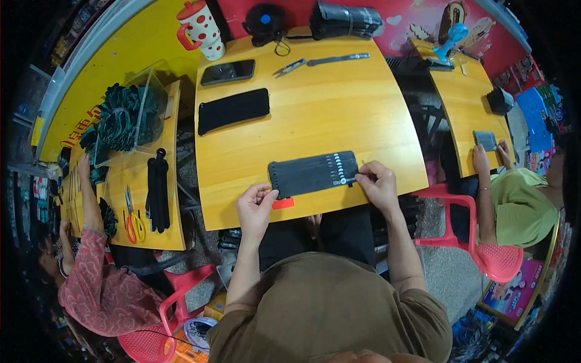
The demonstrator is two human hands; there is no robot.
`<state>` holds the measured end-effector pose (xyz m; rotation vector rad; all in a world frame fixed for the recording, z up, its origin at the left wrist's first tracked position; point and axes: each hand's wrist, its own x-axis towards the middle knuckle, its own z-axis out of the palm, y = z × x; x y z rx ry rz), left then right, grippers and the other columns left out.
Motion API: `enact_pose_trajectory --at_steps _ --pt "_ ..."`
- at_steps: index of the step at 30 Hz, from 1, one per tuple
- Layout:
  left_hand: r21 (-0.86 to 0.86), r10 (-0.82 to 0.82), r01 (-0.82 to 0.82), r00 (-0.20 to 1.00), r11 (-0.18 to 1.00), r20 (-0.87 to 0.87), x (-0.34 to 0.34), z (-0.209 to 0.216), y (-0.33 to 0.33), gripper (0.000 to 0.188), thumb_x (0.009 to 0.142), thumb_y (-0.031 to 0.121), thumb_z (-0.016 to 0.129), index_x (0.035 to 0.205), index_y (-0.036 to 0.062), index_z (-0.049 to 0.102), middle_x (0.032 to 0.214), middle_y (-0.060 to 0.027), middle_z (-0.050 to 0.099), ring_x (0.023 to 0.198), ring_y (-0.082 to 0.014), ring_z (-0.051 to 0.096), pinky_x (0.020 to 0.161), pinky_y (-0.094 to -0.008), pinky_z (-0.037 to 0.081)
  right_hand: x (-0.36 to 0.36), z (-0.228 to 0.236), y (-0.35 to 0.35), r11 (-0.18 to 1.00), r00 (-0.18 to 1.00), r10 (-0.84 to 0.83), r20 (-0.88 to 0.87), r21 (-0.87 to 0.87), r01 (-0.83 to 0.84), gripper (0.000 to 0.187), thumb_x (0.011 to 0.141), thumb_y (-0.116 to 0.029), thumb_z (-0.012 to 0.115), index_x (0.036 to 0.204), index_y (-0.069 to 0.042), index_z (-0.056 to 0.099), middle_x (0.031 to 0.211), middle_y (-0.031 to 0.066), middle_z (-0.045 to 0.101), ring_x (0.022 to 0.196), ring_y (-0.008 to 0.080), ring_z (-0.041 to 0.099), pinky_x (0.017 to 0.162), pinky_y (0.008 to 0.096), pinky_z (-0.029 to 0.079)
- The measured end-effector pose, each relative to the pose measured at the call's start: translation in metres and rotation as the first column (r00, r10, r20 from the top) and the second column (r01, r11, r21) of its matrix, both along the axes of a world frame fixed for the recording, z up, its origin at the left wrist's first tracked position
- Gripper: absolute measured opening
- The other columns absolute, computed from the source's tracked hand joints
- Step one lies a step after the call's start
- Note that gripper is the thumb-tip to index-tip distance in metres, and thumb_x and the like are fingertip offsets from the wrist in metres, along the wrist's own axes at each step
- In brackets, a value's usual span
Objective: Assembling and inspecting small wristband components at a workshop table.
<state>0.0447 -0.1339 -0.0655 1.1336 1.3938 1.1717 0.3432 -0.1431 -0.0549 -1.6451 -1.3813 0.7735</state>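
A flat row of dark grey straps [305,174] lies side by side near the front edge of the yellow table [315,115]. Small round tabs line its left end, and white printed marks run across its right end. My left hand [255,209] is closed, with thumb and fingers pinched at the near left corner of the row. At the opposite end my right hand [378,186] pinches the straps' edge between thumb and fingers. A small red tag [282,204] rests on the table beside the row's near edge, close to my left thumb.
Farther back lie a black fabric bundle [234,111], a phone [228,72], thread snips [289,68] and a loose grey strap [339,59]. Behind stand a red-dotted tumbler [201,33] and a plastic-wrapped strap bundle [346,21]. Co-workers sit at tables on both sides.
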Motion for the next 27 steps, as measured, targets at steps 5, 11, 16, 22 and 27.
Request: enact_pose_trajectory --at_steps 5,11,16,22,27 --pt "0.116 0.059 -0.038 0.982 0.992 -0.178 -0.003 -0.013 -0.005 0.009 0.083 0.000 0.070 0.088 -0.0050 0.065 0.071 -0.0027 0.062 0.064 -0.0070 0.057 0.057 -0.0217 0.045 0.006 0.001 0.017 0.990 0.939 -0.042 0.342 0.142 -0.008 0.003 0.078 -0.001 0.063 0.080 -0.001 0.065 0.079 0.0167 0.064 0.073 0.0328 0.065 0.064 0.0391 0.051" --pt "0.329 0.153 -0.055 0.948 0.943 -0.279 0.003 -0.005 -0.006 0.008 0.083 0.003 0.070 0.085 -0.0027 0.065 0.071 -0.0087 0.062 0.060 -0.0148 0.060 0.055 -0.0267 0.046 -0.001 0.028 0.129 0.950 0.790 -0.007 0.613 0.250 -0.186 0.010 0.086 -0.010 0.058 0.089 -0.004 0.066 0.089 0.0171 0.059 0.073 0.0380 0.062 0.065 0.0452 0.050" --pt "0.342 0.157 -0.049 0.942 0.939 -0.297 0.006 -0.010 -0.004 0.007 0.084 0.004 0.068 0.085 -0.0025 0.066 0.071 -0.0099 0.062 0.061 -0.0172 0.060 0.056 -0.0284 0.047 -0.004 0.008 0.260 0.978 0.647 0.003 0.762 0.132 -0.160 0.019 0.084 -0.008 0.057 0.100 -0.009 0.067 0.101 0.0187 0.059 0.084 0.0374 0.064 0.073 0.0474 0.051" --pt "0.353 0.176 -0.046 0.922 0.935 -0.346 0.007 -0.007 -0.007 0.006 0.085 0.004 0.067 0.085 -0.0021 0.066 0.071 -0.0109 0.062 0.061 -0.0196 0.060 0.056 -0.0302 0.046 -0.005 -0.013 0.304 0.994 0.688 -0.005 0.726 0.078 -0.075 0.019 0.082 -0.011 0.061 0.101 -0.010 0.066 0.106 0.0173 0.060 0.089 0.0378 0.064 0.079 0.0466 0.052" --pt "0.361 0.196 -0.053 0.907 0.931 -0.373 0.002 -0.005 -0.006 0.008 0.085 0.005 0.068 0.085 -0.0031 0.067 0.072 -0.0095 0.064 0.062 -0.0170 0.060 0.058 -0.0279 0.046 0.005 0.008 0.296 0.966 0.608 0.259 0.751 -0.211 -0.150 0.020 0.078 -0.007 0.061 0.098 -0.008 0.065 0.112 0.0185 0.060 0.099 0.0379 0.062 0.085 0.0451 0.052"
